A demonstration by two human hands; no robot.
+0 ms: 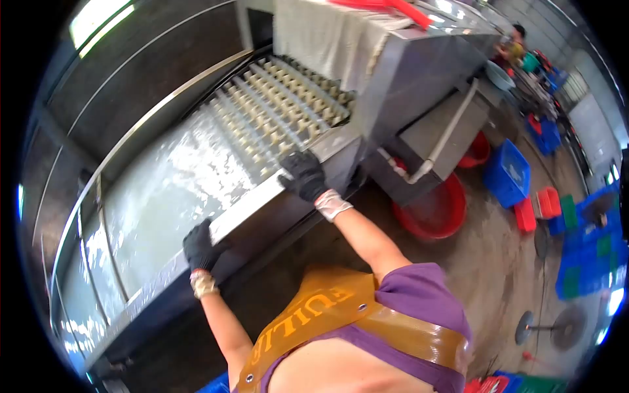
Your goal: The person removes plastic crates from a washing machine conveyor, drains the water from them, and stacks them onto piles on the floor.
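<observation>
Both of my hands wear black gloves with pale bands at the wrists. My left hand (202,245) rests on the near metal rim (246,204) of a long water tank, its thumb apart from the fingers. Farther right along that rim lies my right hand (303,175), fingers spread toward the water. I see no item held in either hand. Cloudy, rippling water (177,170) fills the tank. Beyond my right hand, a conveyor (278,98) with rows of pale blocks and metal bars slopes up out of the water.
A pale cloth (327,49) hangs over the conveyor's upper end. To the right are a grey trough with a pipe (449,131), a red tub (436,209) and a blue crate (508,173). A pedestal fan (567,327) stands at lower right. Another person (514,49) is far off.
</observation>
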